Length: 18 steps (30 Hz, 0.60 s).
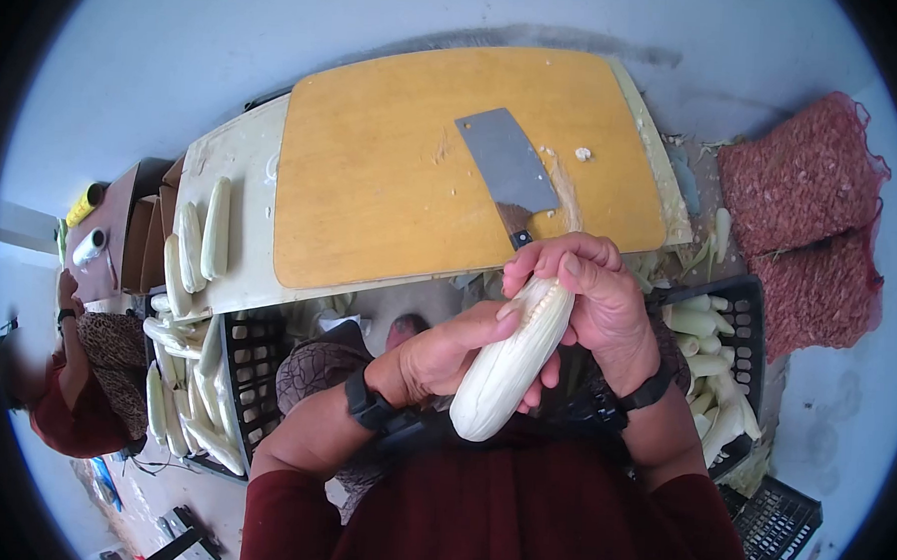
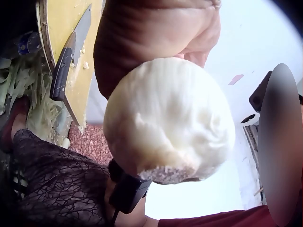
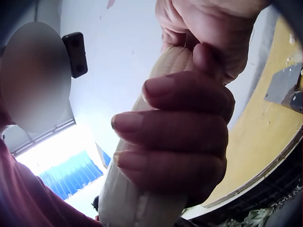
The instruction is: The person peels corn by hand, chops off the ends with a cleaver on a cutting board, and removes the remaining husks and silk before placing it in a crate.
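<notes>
Just off the near edge of the worktop (image 1: 373, 167), at six o'clock from it, a pale ear of corn (image 1: 499, 382) is held in mid-air, tip toward one o'clock and butt toward seven. Both hands are closed on it: the left hand (image 1: 450, 350) wraps its middle, thumb on top, while the right hand (image 1: 600, 292) curls its fingers about the tip, beside a row of bare kernels (image 1: 543, 309).

A slip seems the likeliest mishap: should the right hand pull hard while the left grip is slack on that smooth surface, the ear could spin free and drop. A hard-pressed thumb might also bruise the kernels. Farther out, at twelve o'clock, lies the cleaver (image 1: 509, 158), its handle toward the hands; a sudden jerk could knock it.

The head view partly hides that handle (image 2: 59, 80); the left wrist view shows it apparently jutting past the worktop's edge, and reveals the ear's rough butt (image 2: 170, 175). The right wrist view shows three left-hand fingers (image 3: 175, 127) curled round the ear, mostly concealed from above. Only the head view takes in the loaded crate (image 1: 232, 371) at nine o'clock.
</notes>
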Motion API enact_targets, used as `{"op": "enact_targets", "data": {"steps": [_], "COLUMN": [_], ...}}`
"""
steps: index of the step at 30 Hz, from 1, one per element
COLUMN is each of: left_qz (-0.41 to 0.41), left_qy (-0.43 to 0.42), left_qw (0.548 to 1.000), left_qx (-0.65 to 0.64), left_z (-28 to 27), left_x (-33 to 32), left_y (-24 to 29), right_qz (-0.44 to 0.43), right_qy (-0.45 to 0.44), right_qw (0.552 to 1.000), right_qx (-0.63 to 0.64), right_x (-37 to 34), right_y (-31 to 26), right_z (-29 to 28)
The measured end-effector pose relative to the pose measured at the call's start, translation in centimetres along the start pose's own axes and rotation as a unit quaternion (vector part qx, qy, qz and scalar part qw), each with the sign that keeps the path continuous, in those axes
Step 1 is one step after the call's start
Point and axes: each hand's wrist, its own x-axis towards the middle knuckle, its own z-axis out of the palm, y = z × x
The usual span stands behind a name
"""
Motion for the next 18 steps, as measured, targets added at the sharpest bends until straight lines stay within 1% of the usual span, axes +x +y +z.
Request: {"op": "enact_targets", "data": {"steps": [2,4,6,8,10,11,12,13,14,15,16,17,18], "left_qz": [0.001,0.001,-0.012,-0.007,-0.002,0.009,0.021,0.025,0.069,0.110,0.115,0.151,0.186], "left_qy": [0.008,0.018,0.036,0.044,0.052,0.079,0.107,0.105,0.128,0.151,0.150,0.170,0.191], "left_qw": [1.000,0.999,0.998,0.998,0.997,0.996,0.994,0.994,0.989,0.982,0.981,0.973,0.963], "left_qx": [-0.019,-0.038,-0.045,-0.047,-0.048,-0.027,-0.006,-0.005,0.018,0.039,0.039,0.034,0.029], "left_z": [-0.3,-0.6,-0.8,-0.9,-0.8,-0.7,-0.6,-0.4,-0.2,-0.1,-0.1,-0.3,-0.4], "left_x": [-0.2,-0.3,-0.5,-0.5,-0.5,-0.4,-0.3,-0.2,-0.2,-0.1,0.0,0.1,0.0], "left_y": [-0.1,-0.1,-0.1,0.0,0.0,0.1,0.2,0.4,0.9,1.1,1.3,1.4,1.5], "right_qz": [-0.004,0.022,0.029,0.037,0.043,0.044,0.045,0.046,0.047,0.038,0.029,0.031,0.033], "right_qy": [-0.007,0.024,0.030,0.037,0.080,0.077,0.103,0.130,0.121,0.152,0.182,0.177,0.177], "right_qw": [1.000,0.999,0.999,0.999,0.996,0.996,0.993,0.990,0.991,0.983,0.969,0.969,0.963], "right_qx": [-0.002,0.036,0.024,0.013,-0.014,-0.016,-0.023,-0.030,-0.035,-0.100,-0.165,-0.167,-0.198], "right_x": [0.2,0.2,0.3,0.3,0.4,0.5,0.6,0.7,0.9,0.8,0.7,0.7,0.7], "right_y": [-0.2,-0.4,-0.5,-0.2,-0.1,-0.1,-0.2,-0.3,-0.2,0.0,0.1,0.1,0.2], "right_z": [0.1,0.3,0.1,0.1,0.2,0.2,0.3,0.4,0.3,-0.1,-0.2,-0.1,0.2]}}
